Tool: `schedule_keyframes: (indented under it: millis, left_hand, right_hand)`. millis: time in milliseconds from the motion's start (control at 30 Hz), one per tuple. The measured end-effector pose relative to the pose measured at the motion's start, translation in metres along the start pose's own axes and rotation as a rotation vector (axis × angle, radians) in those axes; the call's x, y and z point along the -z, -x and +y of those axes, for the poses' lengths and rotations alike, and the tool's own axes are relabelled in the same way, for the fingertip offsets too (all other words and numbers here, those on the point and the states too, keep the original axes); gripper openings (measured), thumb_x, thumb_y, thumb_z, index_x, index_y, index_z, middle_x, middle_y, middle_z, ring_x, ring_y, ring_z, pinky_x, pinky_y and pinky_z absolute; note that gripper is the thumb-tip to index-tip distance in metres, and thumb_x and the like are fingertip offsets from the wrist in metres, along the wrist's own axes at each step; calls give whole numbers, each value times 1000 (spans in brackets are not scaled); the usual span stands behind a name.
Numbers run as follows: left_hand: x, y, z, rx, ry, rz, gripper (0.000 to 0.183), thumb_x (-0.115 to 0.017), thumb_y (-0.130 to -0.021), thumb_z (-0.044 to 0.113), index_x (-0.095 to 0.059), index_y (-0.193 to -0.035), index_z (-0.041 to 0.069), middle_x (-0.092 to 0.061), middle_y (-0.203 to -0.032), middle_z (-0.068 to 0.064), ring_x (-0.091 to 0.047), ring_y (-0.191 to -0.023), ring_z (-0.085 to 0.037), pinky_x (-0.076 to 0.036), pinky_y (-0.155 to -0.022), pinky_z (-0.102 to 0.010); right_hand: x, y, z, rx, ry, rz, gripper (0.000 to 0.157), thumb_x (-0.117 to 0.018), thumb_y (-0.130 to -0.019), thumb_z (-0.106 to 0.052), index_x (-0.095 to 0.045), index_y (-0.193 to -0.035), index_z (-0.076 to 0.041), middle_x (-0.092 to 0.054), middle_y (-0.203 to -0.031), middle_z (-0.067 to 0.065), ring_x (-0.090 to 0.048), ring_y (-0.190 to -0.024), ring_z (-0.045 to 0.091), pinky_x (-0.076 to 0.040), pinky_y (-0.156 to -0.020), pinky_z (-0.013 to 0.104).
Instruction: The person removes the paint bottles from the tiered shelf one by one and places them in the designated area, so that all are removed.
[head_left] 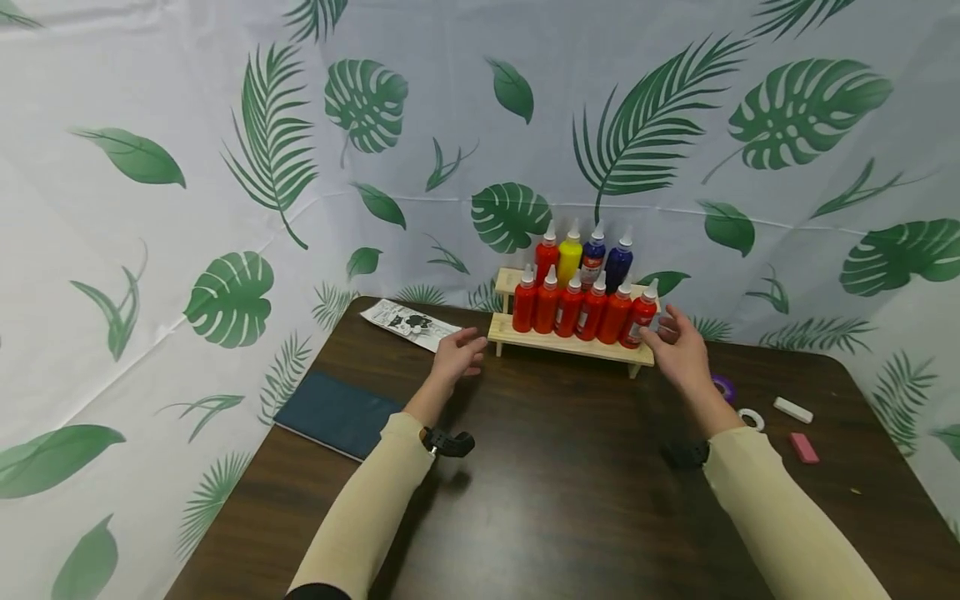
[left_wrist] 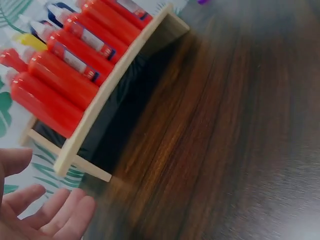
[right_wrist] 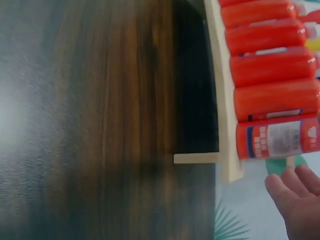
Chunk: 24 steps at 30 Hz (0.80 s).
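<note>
A two-step wooden rack (head_left: 570, 343) stands at the back of the table, bearing several bottles with white nozzle caps. Its front step holds a row of red bottles (head_left: 570, 310); on the upper step are a red, a yellow (head_left: 569, 260) and two dark blue bottles (head_left: 618, 265). My left hand (head_left: 456, 357) hovers just off the rack's left end, fingers loosely bent with nothing in them. At the right end is my right hand (head_left: 681, 348), its thumb and fingers spread beside the last red bottle (right_wrist: 277, 137). In the right wrist view a gap shows between those fingers and the bottle.
Left of the rack lies a white printed sheet (head_left: 411, 323), with a dark blue folder (head_left: 339, 414) nearer. On the right are a purple ring (head_left: 723, 387), a white ring (head_left: 751, 419), a white block (head_left: 793, 410) and a pink block (head_left: 804, 447). A leaf-patterned cloth (head_left: 420, 108) hangs behind.
</note>
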<state>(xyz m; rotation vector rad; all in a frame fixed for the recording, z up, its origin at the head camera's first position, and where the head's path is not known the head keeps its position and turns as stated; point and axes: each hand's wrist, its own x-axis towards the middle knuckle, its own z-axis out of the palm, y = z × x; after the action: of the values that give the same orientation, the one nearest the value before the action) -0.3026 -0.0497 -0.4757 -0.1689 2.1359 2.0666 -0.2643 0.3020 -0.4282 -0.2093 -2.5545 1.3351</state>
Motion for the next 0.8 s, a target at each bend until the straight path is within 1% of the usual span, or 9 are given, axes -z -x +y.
schedule_keyframes:
  millis: [67, 200, 300, 433, 500, 667, 733, 800]
  left_hand:
    - [-6, -8, 2, 18, 26, 2, 48, -62, -93, 22, -50, -137, 5, -58, -127, -19, -59, -111, -39, -58, -80, -42]
    - [-13, -20, 3, 39, 57, 13, 51, -61, -94, 24, -48, -138, 2, -57, -130, -20, -60, -110, -38, -60, -71, -32]
    - [-16, -27, 0, 50, 44, 30, 49, -61, -94, 26, -51, -136, 2, -60, -124, -21, -62, -107, -37, -60, -65, -28]
    - [-18, -35, -4, 62, 21, 75, 42, -63, -93, 25, -58, -128, 2, -67, -111, -22, -66, -100, -34, -59, -61, -27]
    - [-20, -38, -6, 74, 24, 108, 38, -65, -92, 22, -62, -124, 2, -69, -105, -20, -68, -93, -31, -59, -60, -27]
    - [-28, -43, -9, 109, 39, 130, 32, -68, -88, 13, -66, -118, 2, -72, -97, -16, -71, -81, -23, -59, -57, -26]
    - [-30, -44, -8, 115, 48, 138, 32, -68, -88, 11, -66, -117, 1, -72, -95, -17, -71, -80, -24, -59, -56, -25]
    - [-30, -44, -8, 118, 62, 161, 30, -69, -87, 9, -67, -116, 0, -72, -94, -18, -71, -83, -28, -58, -54, -25]
  right_hand:
    - [-4, -7, 1, -13, 11, 13, 72, -59, -95, -30, -23, -151, -4, -43, -140, 29, -45, -125, 45, -41, -102, 56]
    - [-10, -15, 3, -19, -10, 34, 70, -60, -94, -27, -25, -151, -4, -44, -138, 29, -46, -124, 44, -41, -103, 54]
    - [-14, -19, 3, 0, -12, 26, 67, -59, -95, -25, -27, -150, -4, -45, -136, 30, -48, -121, 45, -43, -101, 54]
    - [-19, -21, 1, 42, -2, 23, 63, -60, -95, -22, -31, -148, -2, -47, -134, 31, -51, -118, 46, -45, -99, 54]
    - [-20, -22, 1, 50, -7, 24, 64, -60, -94, -22, -32, -147, -1, -48, -133, 32, -51, -117, 46, -45, -99, 54]
    - [-19, -21, 4, 4, -14, 56, 62, -60, -94, -20, -33, -146, -1, -48, -133, 31, -51, -118, 45, -45, -99, 53]
    - [-19, -21, 5, -3, -19, 68, 59, -60, -94, -18, -35, -146, 0, -49, -133, 31, -51, -118, 45, -45, -100, 52]
    - [-20, -21, 5, 9, -27, 71, 57, -59, -95, -16, -36, -144, 2, -49, -133, 31, -52, -118, 45, -44, -100, 52]
